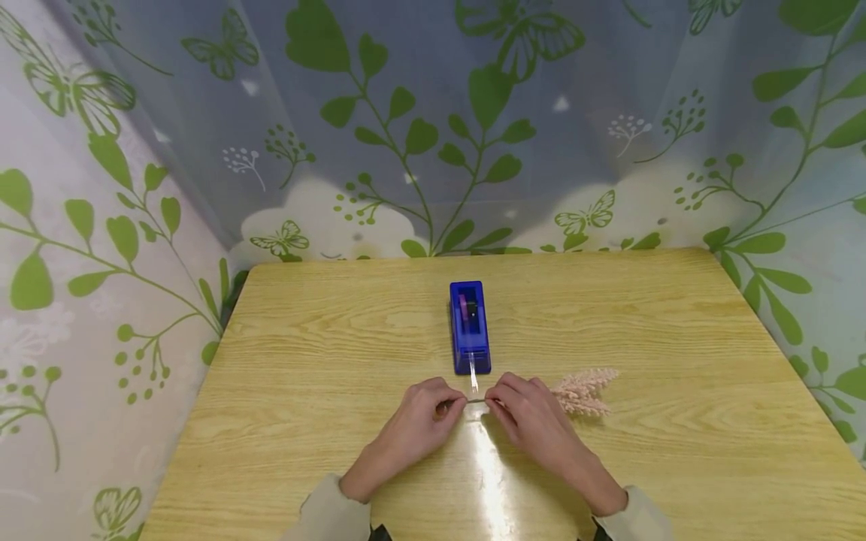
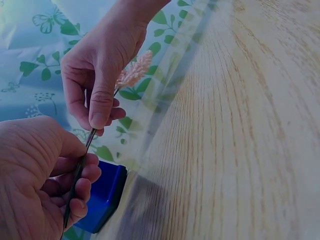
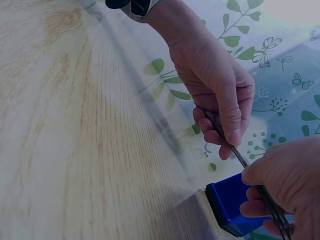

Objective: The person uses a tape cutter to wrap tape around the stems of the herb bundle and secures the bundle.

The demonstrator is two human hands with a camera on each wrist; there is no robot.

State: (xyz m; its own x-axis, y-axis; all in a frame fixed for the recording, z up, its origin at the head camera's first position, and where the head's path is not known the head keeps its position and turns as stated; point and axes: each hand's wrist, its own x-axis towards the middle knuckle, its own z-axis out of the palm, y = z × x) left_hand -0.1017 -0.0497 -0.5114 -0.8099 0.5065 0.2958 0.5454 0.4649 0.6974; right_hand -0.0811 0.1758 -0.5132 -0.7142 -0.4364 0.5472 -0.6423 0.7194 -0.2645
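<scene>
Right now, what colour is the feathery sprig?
The feathery sprig is pale pink; the head view shows it best.

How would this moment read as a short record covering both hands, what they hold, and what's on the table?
left hand: pinches the dark stems
right hand: pinches them nearer the pink flower heads
stem direction: roughly crosswise between the hands
blue tape dispenser: on the wooden table, beyond the hands
tape strip: reaches from the dispenser toward the stems; contact unclear
</scene>
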